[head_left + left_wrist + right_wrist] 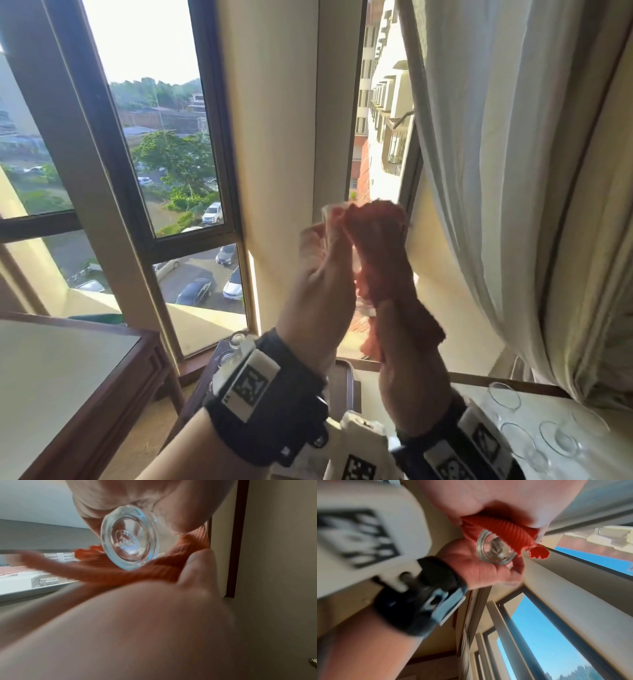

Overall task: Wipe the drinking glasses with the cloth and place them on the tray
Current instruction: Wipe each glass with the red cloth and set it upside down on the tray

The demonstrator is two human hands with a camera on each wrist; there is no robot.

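Observation:
Both hands are raised in front of the window. My left hand (323, 246) grips a clear drinking glass (363, 306), whose thick round base (129, 538) faces the left wrist camera. My right hand (388, 274) holds the orange-red cloth (378, 240) bunched against the glass's right side; the cloth hides most of that hand and most of the glass wall. In the right wrist view the cloth (501, 526) wraps round the glass base (496, 550). The dark tray's rim (349, 380) shows low down between my wrists.
Several clear glasses (561, 442) stand on a pale surface at the lower right. Two glass tops (236, 339) show behind my left wrist. A wooden table (68, 377) is at the lower left. A white curtain (496, 171) hangs at the right.

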